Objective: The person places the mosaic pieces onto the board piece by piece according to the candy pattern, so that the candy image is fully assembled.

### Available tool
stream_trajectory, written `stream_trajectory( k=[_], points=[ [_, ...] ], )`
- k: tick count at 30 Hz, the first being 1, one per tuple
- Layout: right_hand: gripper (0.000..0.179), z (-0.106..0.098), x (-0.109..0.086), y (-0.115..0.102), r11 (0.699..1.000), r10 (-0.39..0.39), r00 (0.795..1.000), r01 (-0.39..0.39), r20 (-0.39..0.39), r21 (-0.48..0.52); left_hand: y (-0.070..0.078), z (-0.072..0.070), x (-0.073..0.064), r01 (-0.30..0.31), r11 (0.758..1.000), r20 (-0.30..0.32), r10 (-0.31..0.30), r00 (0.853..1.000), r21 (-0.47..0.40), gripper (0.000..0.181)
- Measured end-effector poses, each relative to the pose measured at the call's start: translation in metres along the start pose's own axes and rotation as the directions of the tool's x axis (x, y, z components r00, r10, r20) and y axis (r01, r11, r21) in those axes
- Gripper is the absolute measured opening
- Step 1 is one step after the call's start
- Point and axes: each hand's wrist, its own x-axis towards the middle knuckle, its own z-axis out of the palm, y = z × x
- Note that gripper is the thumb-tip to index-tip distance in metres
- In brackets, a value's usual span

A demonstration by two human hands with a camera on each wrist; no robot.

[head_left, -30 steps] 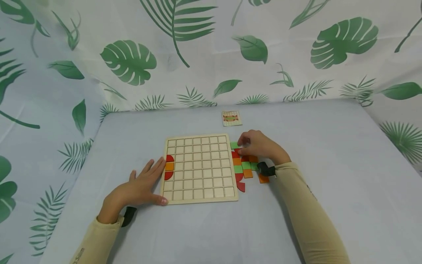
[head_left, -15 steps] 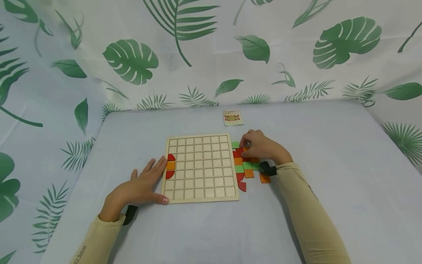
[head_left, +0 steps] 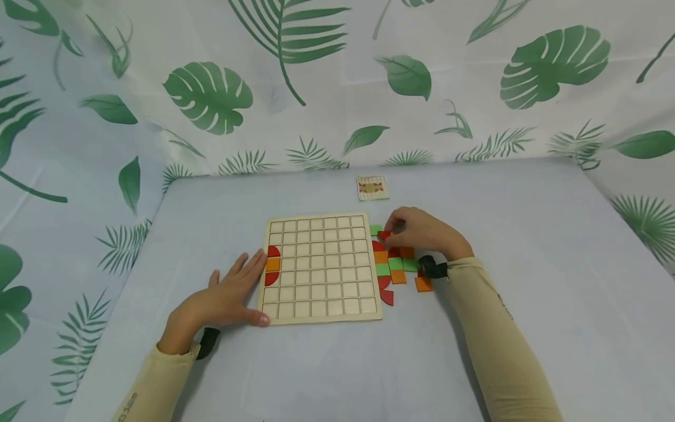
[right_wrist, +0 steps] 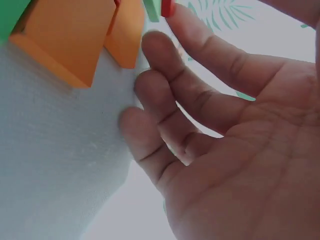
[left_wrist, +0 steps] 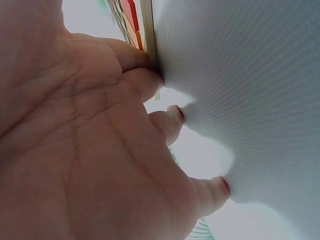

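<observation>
A pale wooden grid board (head_left: 321, 320) lies on the table. In its left column sit two red quarter-round pieces, the upper red piece (head_left: 273, 251) and the lower red piece (head_left: 271, 278), with an orange square (head_left: 272, 264) between them. My left hand (head_left: 224, 299) rests with spread fingers along the board's left edge, thumb at the near corner. Right of the board, my right hand (head_left: 424, 231) pinches a red tile (head_left: 384, 235) between thumb and index finger. In the right wrist view that red tile (right_wrist: 167, 7) shows at the index fingertip, while the other fingers curl loosely.
Beside the board's right edge lie several loose tiles, among them a green tile (head_left: 382, 269), an orange tile (head_left: 423, 284) and a red quarter-round (head_left: 387, 297). A small pattern card (head_left: 372, 188) lies behind the board. A leaf-print cloth (head_left: 316, 88) hangs at the back.
My right hand's fingers have closed on a red tile and lifted it a little from the pile. The left hand stays at the board's edge.
</observation>
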Motion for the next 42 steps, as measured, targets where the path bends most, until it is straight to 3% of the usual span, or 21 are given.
stream_trajectory(
  k=[13,22,28,34,42],
  points=[
    [0.025,0.003,0.002,-0.007,0.985,-0.061,0.997,0.067,-0.047,0.156,-0.003,-0.001,-0.003,-0.005,1.000,-0.005,0.005,1.000,-0.008,0.130],
    [0.024,0.012,0.007,-0.013,0.946,-0.111,0.994,0.112,-0.022,0.304,-0.005,0.003,-0.003,0.006,1.000,0.003,-0.006,1.000,-0.006,0.129],
    [0.023,0.018,0.013,-0.017,0.937,-0.169,0.986,0.164,-0.010,0.307,-0.006,0.001,-0.004,0.007,1.000,-0.011,-0.007,1.000,0.000,0.130],
    [0.021,0.022,0.016,-0.026,0.948,-0.182,0.983,0.176,-0.002,0.264,-0.006,-0.001,-0.004,0.011,1.000,-0.008,-0.011,1.000,0.002,0.130],
    [0.016,0.029,0.018,-0.040,0.947,-0.216,0.976,0.213,-0.014,0.241,-0.004,-0.001,0.004,0.005,0.999,-0.002,-0.005,1.000,0.031,0.128]
  ],
)
